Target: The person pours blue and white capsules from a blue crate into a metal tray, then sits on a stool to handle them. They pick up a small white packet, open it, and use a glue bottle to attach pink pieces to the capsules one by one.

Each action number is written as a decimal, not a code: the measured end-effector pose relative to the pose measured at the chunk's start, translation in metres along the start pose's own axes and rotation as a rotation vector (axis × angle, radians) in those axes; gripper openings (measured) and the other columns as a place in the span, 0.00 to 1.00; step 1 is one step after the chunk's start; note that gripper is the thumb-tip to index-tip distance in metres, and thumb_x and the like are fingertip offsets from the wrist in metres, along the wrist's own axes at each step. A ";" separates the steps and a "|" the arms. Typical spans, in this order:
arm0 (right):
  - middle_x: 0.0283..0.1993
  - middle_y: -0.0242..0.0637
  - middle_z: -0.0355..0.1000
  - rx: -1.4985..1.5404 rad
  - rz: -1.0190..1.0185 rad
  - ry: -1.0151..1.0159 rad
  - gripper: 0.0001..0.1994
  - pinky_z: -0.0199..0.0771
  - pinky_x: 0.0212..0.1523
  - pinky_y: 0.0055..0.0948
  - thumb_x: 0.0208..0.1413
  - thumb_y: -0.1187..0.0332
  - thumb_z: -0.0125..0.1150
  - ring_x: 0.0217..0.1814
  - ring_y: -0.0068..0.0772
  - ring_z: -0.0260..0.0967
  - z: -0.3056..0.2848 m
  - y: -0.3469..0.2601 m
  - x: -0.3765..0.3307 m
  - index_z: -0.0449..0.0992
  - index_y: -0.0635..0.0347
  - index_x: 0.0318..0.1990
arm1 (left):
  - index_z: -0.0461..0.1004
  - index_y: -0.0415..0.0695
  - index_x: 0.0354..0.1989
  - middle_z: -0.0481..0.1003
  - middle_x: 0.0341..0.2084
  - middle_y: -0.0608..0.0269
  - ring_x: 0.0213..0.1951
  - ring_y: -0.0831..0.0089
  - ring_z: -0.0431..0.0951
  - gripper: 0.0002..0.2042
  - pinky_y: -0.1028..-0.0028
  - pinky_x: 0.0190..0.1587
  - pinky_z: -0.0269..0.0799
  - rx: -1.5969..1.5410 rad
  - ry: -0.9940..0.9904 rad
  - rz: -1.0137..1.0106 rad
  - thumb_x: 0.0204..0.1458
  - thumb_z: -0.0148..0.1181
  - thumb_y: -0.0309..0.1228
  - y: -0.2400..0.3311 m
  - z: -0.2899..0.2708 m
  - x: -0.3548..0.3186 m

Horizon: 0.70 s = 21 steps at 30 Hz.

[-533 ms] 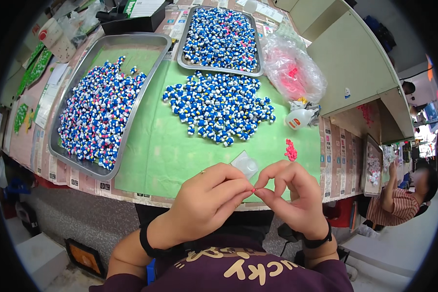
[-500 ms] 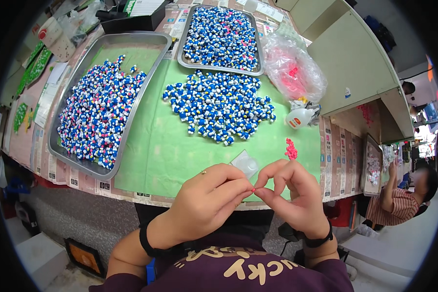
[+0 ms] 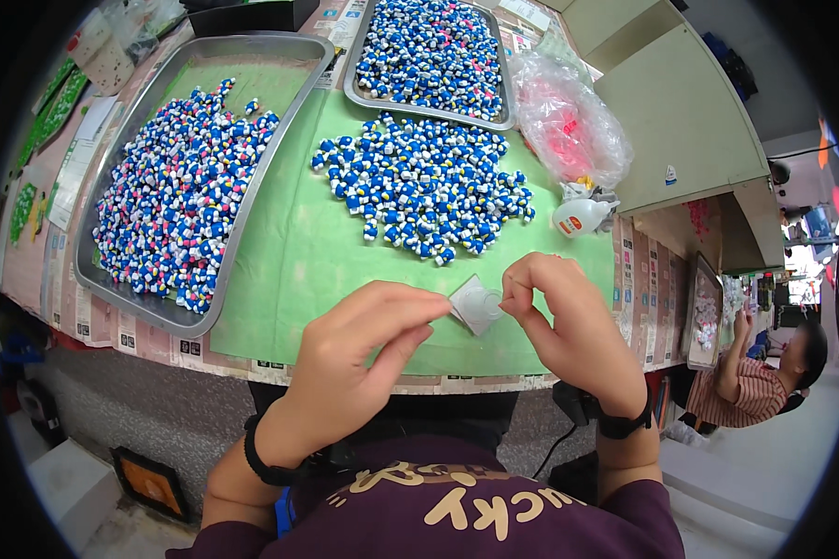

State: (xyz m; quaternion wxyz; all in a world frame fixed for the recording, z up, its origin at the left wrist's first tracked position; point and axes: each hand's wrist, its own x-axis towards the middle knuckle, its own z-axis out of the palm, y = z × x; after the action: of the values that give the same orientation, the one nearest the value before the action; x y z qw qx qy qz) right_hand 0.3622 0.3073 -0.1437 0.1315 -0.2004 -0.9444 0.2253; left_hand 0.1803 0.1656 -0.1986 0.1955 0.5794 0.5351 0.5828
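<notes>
Both hands pinch a small clear bag (image 3: 476,305) between them above the near edge of the green surface (image 3: 298,270). The left hand (image 3: 359,368) has its grip clamped on the bag's left corner, the right hand (image 3: 564,321) on its right edge. A loose pile of blue-and-white pieces (image 3: 419,191) lies just beyond.
</notes>
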 end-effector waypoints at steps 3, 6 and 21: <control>0.27 0.36 0.65 -0.028 -0.017 -0.012 0.09 0.58 0.39 0.36 0.48 0.83 0.53 0.34 0.42 0.66 0.003 0.001 0.005 0.64 0.58 0.33 | 0.78 0.39 0.44 0.77 0.42 0.56 0.38 0.70 0.79 0.12 0.75 0.38 0.76 -0.141 0.022 -0.168 0.52 0.58 0.15 -0.002 -0.007 -0.004; 0.27 0.36 0.65 -0.094 -0.025 -0.015 0.08 0.58 0.39 0.36 0.48 0.82 0.54 0.34 0.42 0.66 0.005 0.002 0.008 0.64 0.58 0.32 | 0.78 0.38 0.45 0.77 0.43 0.58 0.41 0.73 0.78 0.11 0.77 0.41 0.76 -0.305 0.093 -0.230 0.53 0.58 0.16 -0.008 -0.008 -0.007; 0.34 0.35 0.70 0.610 -0.013 0.298 0.13 0.63 0.37 0.26 0.52 0.85 0.60 0.34 0.29 0.67 0.002 -0.045 0.005 0.61 0.58 0.29 | 0.73 0.35 0.44 0.77 0.42 0.56 0.44 0.73 0.78 0.11 0.74 0.49 0.77 -0.728 0.152 -0.273 0.51 0.61 0.15 0.005 0.014 0.008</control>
State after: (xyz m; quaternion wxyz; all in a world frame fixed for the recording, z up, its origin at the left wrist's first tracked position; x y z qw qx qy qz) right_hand 0.3431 0.2721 -0.1229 0.3232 -0.1763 -0.8051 0.4650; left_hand 0.1923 0.1762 -0.1938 0.4239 0.3510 0.3786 0.7441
